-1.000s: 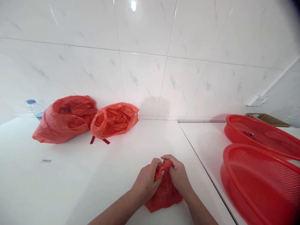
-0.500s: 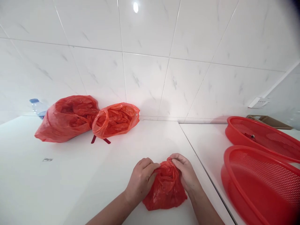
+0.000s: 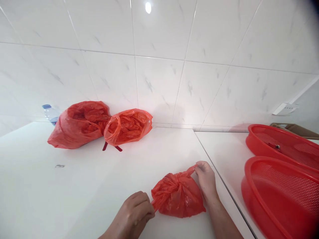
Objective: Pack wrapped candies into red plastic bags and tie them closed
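Left hand (image 3: 136, 212) pinches one handle end of the small red bag (image 3: 180, 196), at its left side, fingers closed on the plastic. Right hand (image 3: 205, 177) pinches the other handle end, up at the bag's upper right, thumb and fingertips together. Bag sits on the white table (image 3: 99, 192), between the hands, gathered and twisted at the top center, lower part bulging; contents can't be made out.

Further back, left of center: open red bag (image 3: 128, 126) with crumpled red plastic inside, touching the large red bag (image 3: 79, 124) on its left. Two dark red strips (image 3: 118, 148) poke out at the open bag's front edge. Clear bottle (image 3: 51, 114), blue cap, behind the large bag at far left. Small dark mark (image 3: 59, 166) on the tabletop in front of the bags.

Right side, past the table seam: near red basket (image 3: 281, 196), far red basket (image 3: 286, 142) behind it, small dark item (image 3: 277, 146) inside the far one, maybe a stem. Brown tray (image 3: 296, 130) beyond, cut off by the frame. White tiled wall (image 3: 159, 79) behind, white socket strip (image 3: 285, 109) at right.
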The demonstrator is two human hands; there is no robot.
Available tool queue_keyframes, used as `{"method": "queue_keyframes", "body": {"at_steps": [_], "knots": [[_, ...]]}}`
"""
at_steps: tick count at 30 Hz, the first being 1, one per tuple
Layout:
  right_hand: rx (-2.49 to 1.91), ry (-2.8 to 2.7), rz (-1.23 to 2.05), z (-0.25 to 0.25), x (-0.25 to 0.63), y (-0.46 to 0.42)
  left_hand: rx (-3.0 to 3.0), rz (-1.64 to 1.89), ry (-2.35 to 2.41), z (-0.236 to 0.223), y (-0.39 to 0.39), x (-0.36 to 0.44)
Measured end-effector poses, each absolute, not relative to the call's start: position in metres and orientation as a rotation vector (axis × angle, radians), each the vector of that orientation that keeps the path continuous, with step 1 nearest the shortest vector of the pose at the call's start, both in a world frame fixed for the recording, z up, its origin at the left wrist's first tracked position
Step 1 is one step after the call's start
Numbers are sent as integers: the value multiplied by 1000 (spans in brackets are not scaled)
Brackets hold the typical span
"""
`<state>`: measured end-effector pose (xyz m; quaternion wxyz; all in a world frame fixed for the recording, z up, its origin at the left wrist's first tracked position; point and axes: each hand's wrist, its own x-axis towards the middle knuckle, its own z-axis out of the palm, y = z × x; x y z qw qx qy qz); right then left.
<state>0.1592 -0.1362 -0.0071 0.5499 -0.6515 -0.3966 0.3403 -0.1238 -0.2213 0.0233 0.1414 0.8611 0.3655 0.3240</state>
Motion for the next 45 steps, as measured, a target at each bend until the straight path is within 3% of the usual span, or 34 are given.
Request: {"method": "queue_keyframes", "body": {"at_steps": [10, 19, 26, 33, 39, 42, 45], "knots": [[-1624, -1110, 857, -18, 162, -137, 2193, 1003, 1237, 24, -217, -114], [-1610, -1545, 852, -19, 121, -148, 2490, 700, 1113, -12, -195, -68], [-1600, -1672, 872, -13, 110, -155, 2243, 782, 1246, 5, -191, -91], [-1632, -1628, 818, -21, 116, -152, 2158, 945, 1771, -3, -193, -202], [-1672, -1660, 803, -22, 114, -150, 1815, 840, 2674, -6, -213, -314], [-1689, -1683, 792, -22, 114, -150, 1672, 896, 3033, -3, -218, -322], [-1687, -1691, 782, -21, 114, -151, 2022, 1132, 2886, -1, -212, -297]]}}
